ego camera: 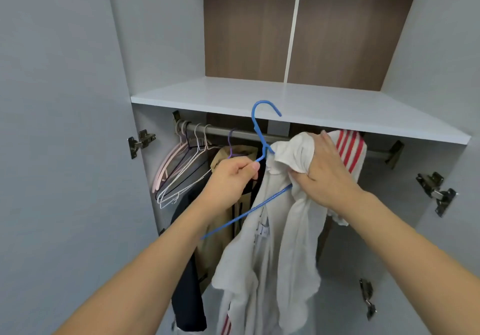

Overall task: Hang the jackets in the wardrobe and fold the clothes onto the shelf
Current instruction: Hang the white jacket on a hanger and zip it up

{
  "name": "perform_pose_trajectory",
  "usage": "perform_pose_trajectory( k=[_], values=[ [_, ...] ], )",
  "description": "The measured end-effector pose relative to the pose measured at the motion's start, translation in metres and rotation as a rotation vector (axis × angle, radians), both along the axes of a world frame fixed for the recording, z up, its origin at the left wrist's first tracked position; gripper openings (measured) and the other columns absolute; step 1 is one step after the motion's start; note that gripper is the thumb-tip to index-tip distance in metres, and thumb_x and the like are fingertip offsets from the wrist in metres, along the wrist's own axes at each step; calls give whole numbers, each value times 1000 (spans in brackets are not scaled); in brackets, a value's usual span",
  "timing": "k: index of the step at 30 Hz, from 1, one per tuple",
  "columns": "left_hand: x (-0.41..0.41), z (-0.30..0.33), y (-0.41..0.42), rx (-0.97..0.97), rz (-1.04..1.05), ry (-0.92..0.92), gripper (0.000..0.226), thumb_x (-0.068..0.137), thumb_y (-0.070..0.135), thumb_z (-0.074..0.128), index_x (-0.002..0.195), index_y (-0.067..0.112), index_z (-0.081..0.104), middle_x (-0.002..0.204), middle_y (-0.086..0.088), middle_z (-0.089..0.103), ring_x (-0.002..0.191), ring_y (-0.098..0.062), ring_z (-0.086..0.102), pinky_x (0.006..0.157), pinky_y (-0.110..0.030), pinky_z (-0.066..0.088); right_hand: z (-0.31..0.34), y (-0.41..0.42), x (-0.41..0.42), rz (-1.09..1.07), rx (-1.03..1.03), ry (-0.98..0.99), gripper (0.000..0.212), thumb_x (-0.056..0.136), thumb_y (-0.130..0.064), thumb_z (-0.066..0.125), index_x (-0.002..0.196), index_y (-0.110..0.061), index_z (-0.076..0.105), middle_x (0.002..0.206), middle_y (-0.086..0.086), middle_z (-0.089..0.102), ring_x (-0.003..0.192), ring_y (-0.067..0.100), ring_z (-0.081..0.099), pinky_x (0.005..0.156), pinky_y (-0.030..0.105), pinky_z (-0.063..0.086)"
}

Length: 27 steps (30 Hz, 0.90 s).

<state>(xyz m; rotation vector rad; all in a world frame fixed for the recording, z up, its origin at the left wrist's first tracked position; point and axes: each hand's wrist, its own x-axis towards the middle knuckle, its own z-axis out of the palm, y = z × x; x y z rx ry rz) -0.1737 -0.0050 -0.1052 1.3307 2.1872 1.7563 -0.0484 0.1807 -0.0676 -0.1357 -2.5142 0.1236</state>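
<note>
Item: white jacket with red stripes, partly threaded on a blue hanger, held up in front of the open wardrobe. Left hand: fingers curled and pinching the hanger just below its neck; the hook rises above those fingers, in front of the white shelf. Right hand: fingers clamped round a bunch of the jacket's shoulder cloth, the hanger's arm passing under them. Behind both hands: the rail. Left of the fingers: bare hangers, pink and white, on the rail; behind the left hand, a tan garment and a dark garment hanging.
</note>
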Motion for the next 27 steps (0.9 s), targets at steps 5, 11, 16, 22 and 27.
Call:
perform_pose_trajectory(
  k=[5, 11, 16, 22, 27],
  values=[
    [15, -5, 13, 56, 458, 444, 14, 94, 35, 54, 107, 31, 57, 84, 14, 56, 82, -10, 50, 73, -32, 41, 18, 4, -5, -98, 190, -93, 26, 91, -21, 52, 112, -7, 60, 99, 12, 62, 90, 28, 55, 85, 38, 44],
    [37, -117, -1, 53, 618, 269, 69, 78, 38, 71, 135, 11, 44, 136, -10, 39, 128, -26, 36, 109, -44, 32, 18, 7, 11, -236, 237, 7, 18, 80, -14, 62, 95, -4, 62, 86, 15, 64, 80, 34, 59, 69, 36, 43],
    [58, -175, 24, -364, 357, -362, 139, 55, 59, 89, 157, 30, -1, 161, -6, -4, 149, -24, 11, 120, -47, 20, 27, 7, 25, -296, 229, 124, 9, 78, -9, 61, 81, -7, 54, 80, 16, 63, 76, 36, 59, 63, 32, 33],
    [65, -190, 36, -834, -247, -811, 56, 85, 35, 77, 134, 15, 58, 124, 2, 67, 106, -14, 63, 90, -25, 48, 39, 10, 44, -348, 171, 225, 8, 80, -12, 57, 87, -7, 55, 85, 15, 63, 80, 36, 56, 63, 33, 31],
    [50, -168, 35, -631, -78, -874, 26, 96, 24, 57, 118, 10, 60, 107, -9, 70, 94, -23, 66, 79, -31, 53, 40, 20, 74, -369, 179, 256, 15, 78, -23, 53, 84, -9, 53, 86, 16, 65, 82, 40, 58, 64, 32, 31]
  ],
)
